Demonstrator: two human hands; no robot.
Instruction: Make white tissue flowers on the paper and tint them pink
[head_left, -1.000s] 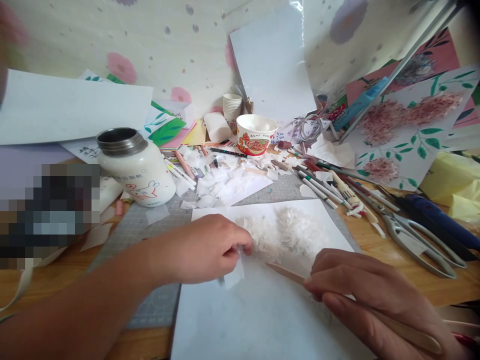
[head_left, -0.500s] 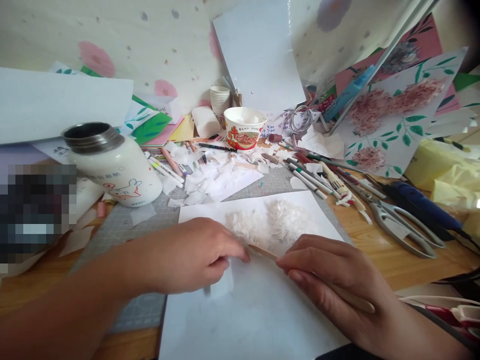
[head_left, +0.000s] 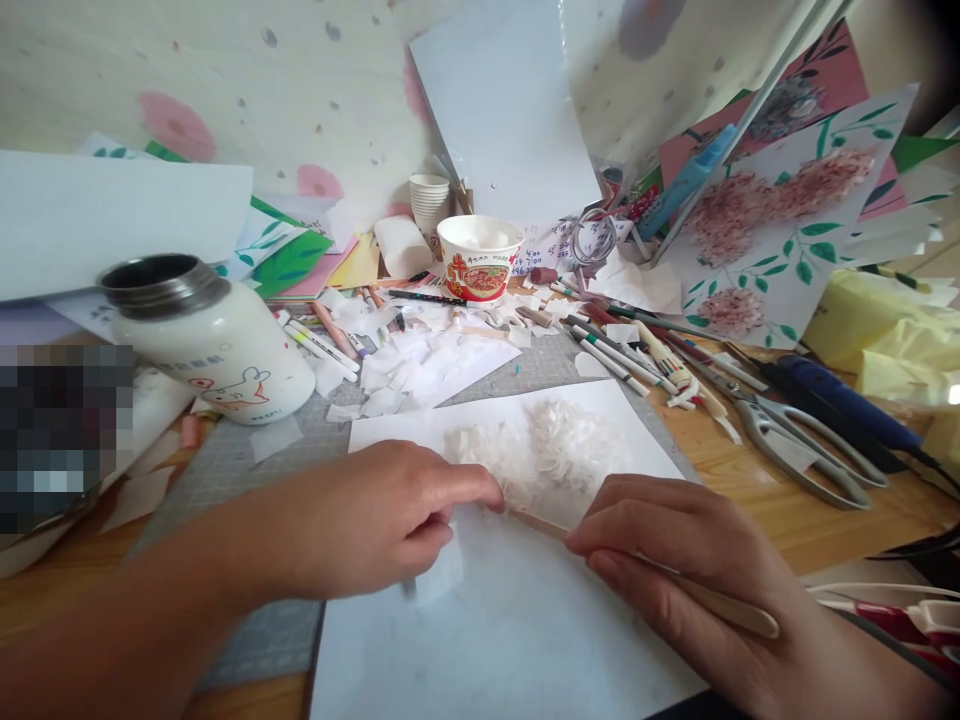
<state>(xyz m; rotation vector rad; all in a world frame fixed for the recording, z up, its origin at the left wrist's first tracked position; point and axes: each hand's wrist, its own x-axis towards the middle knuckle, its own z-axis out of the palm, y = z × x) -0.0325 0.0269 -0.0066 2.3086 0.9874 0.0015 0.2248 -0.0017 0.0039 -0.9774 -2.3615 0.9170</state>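
A white sheet bears fluffy white paper flowers, two rounded clusters side by side. My left hand stretches its index finger to the lower edge of the left cluster, touching it near the stick's tip. Its other fingers are curled, with a small piece of thin white paper showing just below them, apparently held there. In my right hand a thin wooden stick is gripped between thumb and fingers. The stick's far tip meets the flower's lower edge beside my left fingertip.
Loose white paper scraps lie beyond the sheet. A white bottle stands left, a paper bowl at the back. Markers, scissors and a blue-handled tool lie right. A grey cutting mat is underneath.
My right hand has drawn slightly right with the stick. My left index finger has straightened a little at the flower's edge. The view has shifted slightly.
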